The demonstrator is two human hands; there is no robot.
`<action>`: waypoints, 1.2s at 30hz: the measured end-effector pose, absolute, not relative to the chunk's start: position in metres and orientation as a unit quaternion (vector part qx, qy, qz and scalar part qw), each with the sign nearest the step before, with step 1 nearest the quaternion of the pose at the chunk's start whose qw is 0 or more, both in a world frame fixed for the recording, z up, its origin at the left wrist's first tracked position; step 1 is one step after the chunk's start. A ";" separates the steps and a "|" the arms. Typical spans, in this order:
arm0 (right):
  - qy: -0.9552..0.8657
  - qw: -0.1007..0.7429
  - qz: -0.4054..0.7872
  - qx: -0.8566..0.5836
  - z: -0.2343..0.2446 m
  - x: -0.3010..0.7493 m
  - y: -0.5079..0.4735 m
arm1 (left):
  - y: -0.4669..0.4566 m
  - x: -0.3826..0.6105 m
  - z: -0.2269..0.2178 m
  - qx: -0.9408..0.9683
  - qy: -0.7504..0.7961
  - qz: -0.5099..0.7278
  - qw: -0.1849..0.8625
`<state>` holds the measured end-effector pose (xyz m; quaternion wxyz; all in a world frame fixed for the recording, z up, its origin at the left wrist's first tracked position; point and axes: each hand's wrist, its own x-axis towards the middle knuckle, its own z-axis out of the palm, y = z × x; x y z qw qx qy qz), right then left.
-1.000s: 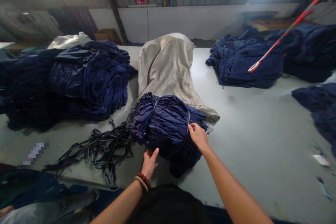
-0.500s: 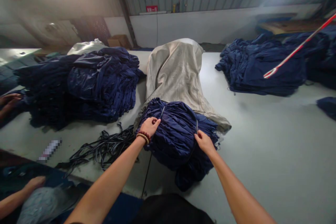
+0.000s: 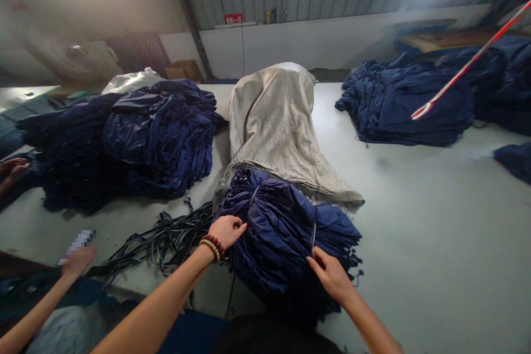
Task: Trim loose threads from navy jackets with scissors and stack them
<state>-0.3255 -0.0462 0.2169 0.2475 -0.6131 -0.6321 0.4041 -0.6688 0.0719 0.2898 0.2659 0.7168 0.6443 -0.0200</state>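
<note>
While one co-worker's hand shows at the far-left edge, a second, the lower co-worker's hand, touches an obscured object on the pale table. Next lie one large navy pile and, nearer the wearer, one tangle of black cords, partly hidden by the left forearm.

The wearer's left hand, fingers curled, lies against the left side of a single navy cloth bundle; whether it grips the fabric cannot be told. The bundle lies at the table's near side, its long axis running roughly left to right and slanting toward the wearer at the right, where its loose, fringed end points. Two pale bands cross this axis: the left band and the right band.

One grey sack stands directly behind, its hem against the bundle and blocking the far side. The right hand pinches the right band near its lower visible end.

Farther right are two navy stacks, one red-and-white cord hanging before them, and one smaller navy heap.
</note>
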 end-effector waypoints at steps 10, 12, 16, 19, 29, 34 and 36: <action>-0.497 0.231 0.552 -0.628 0.222 -0.315 -0.079 | 0.102 -0.663 0.327 0.762 0.589 -0.045 0.267; -0.453 0.232 0.568 -0.647 0.217 -0.305 -0.059 | 0.121 -0.645 0.328 0.765 0.587 -0.018 0.265; -0.357 0.230 0.578 -0.697 0.203 -0.283 -0.014 | 0.145 -0.605 0.317 0.761 0.591 -0.017 0.268; -0.285 0.253 0.575 -0.724 0.192 -0.272 0.012 | 0.160 -0.579 0.306 0.750 0.609 -0.023 0.256; -0.165 0.357 0.601 -0.696 0.183 -0.270 0.013 | 0.194 -0.545 0.281 0.683 0.688 -0.028 0.244; -0.152 0.384 0.601 -0.684 0.183 -0.272 0.008 | 0.163 -0.543 0.283 0.678 0.702 -0.017 0.218; -0.158 0.384 0.598 -0.686 0.183 -0.274 0.009 | 0.160 -0.550 0.283 0.677 0.698 -0.015 0.231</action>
